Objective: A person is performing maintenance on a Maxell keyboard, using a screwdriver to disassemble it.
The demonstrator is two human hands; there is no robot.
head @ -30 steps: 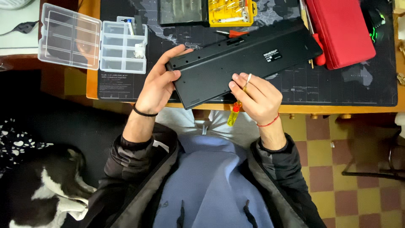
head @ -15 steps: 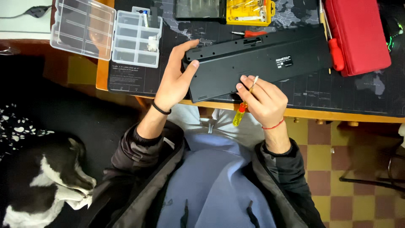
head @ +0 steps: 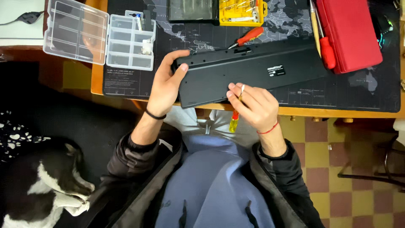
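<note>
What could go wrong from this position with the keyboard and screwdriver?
The upside-down black keyboard overhangs the desk's front edge, steadied only by the left hand at its end; it might tip toward the lap. The right hand holds a small yellow-handled screwdriver at that edge, so a loosened screw may drop to the floor. The black-and-white animal lies close by.

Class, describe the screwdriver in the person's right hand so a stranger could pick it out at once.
Start at the black keyboard lying face down on the dark desk mat. At its near edge, the right hand grips a small screwdriver. Its clear yellow handle with a red band hangs below the desk edge, unlike the red-handled screwdrivers lying on the mat.
</note>
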